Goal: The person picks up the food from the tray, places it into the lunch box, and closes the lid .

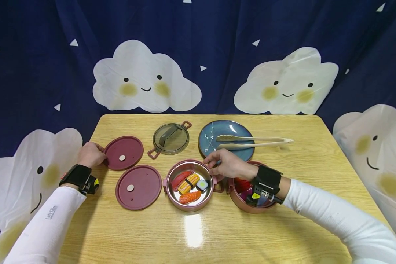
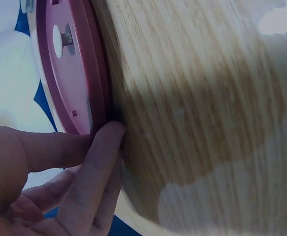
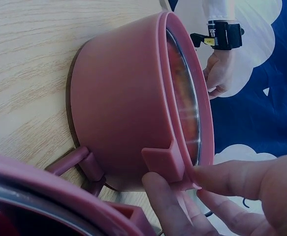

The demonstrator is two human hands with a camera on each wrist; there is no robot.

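Pinching the rim of the rear lid (image 1: 132, 148), the left hand (image 1: 91, 154) had its thumb on one face and its fingertips on the other; whether that lid lay flat on the table (image 1: 300, 238) could not be told. Just in front of it lay the front lid (image 1: 140, 192), the second of two red lids, each with one white knob.

The right hand (image 1: 231, 165) grasped the middle pot (image 1: 190, 208) at the rim, thumb at the top edge and one finger against a tab. That pot, one of two, stood upright between the front lid and the right pot (image 1: 247, 207). It held four foods: one red piece (image 1: 179, 179), one yellow hot dog (image 1: 186, 186) with a dark band, one roll (image 1: 202, 185) and one orange sushi (image 1: 190, 197). Red and purple items (image 1: 241, 184) showed in the right pot, partly hidden by the wrist, so their number could not be told.

Behind the pots lay one glass lid (image 1: 178, 143) with two loop handles (image 1: 154, 153), and one blue plate (image 1: 226, 128) with one pair of tongs (image 1: 257, 145) across it, the joined end past its right edge. One curtain (image 1: 217, 36) hung behind, with four clouds (image 1: 145, 69) in view.
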